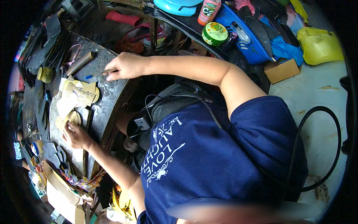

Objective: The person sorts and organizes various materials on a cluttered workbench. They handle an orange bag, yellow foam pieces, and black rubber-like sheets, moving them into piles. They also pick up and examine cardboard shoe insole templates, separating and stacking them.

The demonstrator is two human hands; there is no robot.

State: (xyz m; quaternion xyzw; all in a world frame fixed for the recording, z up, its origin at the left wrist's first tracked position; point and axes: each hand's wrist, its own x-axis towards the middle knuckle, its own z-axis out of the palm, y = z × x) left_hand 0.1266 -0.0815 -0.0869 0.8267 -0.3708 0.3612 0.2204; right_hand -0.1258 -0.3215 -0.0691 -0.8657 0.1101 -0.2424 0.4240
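My left hand (76, 136) rests at the near part of the dark worktable (100, 95). Its fingertips are closed on the edge of a rounded tan piece (74, 118), which lies among similar flat pieces. Farther along the table, my right hand (123, 67) grips a slim dark tool (105, 72). A blue end (88, 77) sticks out past it; I cannot tell the tool's kind. Between the two hands lies a loose pile of tan and pale cut pieces (76, 93), some with marks on them. A narrow dark bar (88, 118) sits beside the tan pieces.
A wooden rod (81, 63) and a yellowish roll (45, 74) lie past the pile, near dark strips (56, 46). Grey cut pieces (56, 155) sit at the left. A blue basket (242, 41), green round tin (215, 34) and cardboard box (282, 71) stand at upper right.
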